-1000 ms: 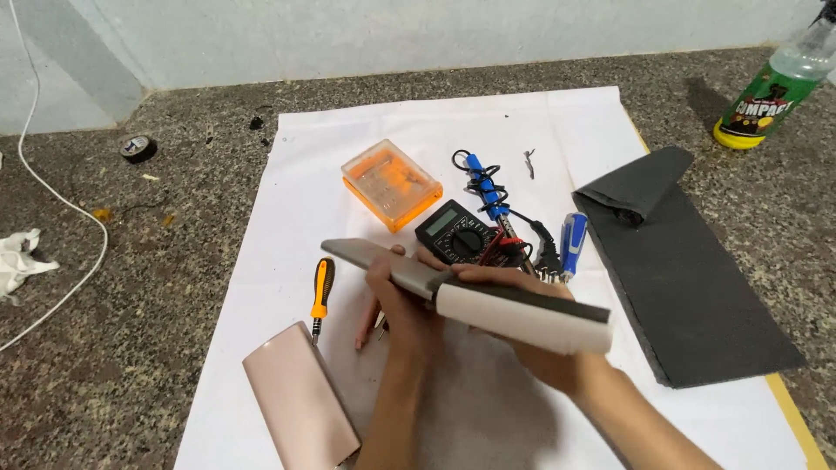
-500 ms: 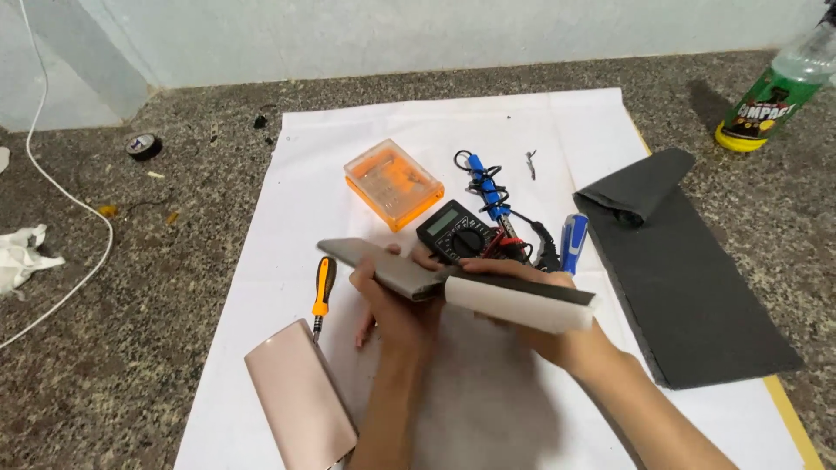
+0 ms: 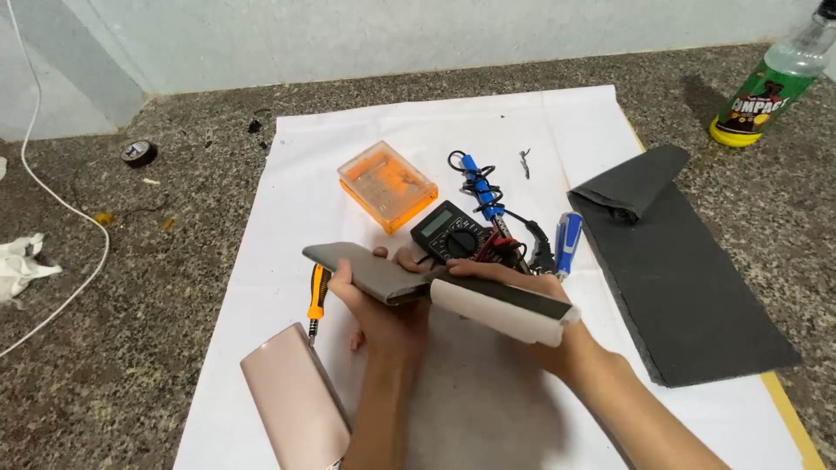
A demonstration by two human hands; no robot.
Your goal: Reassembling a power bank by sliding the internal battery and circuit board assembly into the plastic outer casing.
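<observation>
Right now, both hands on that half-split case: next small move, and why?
Probably keep sliding the white inner block out to the right with the right hand, while the left hand steadies the grey sleeve. The block looks partly out of the sleeve, the two parts meeting between the hands, and both are held above the white sheet, so nothing blocks the pull.

white casing (image 3: 503,311) slid further off grey core (image 3: 366,270) — slightly.

Box (image 3: 386,184) behind the multimeter (image 3: 453,232); screwdriver (image 3: 318,293) left, mat (image 3: 688,278) right, all on the sheet (image 3: 366,130)
</observation>
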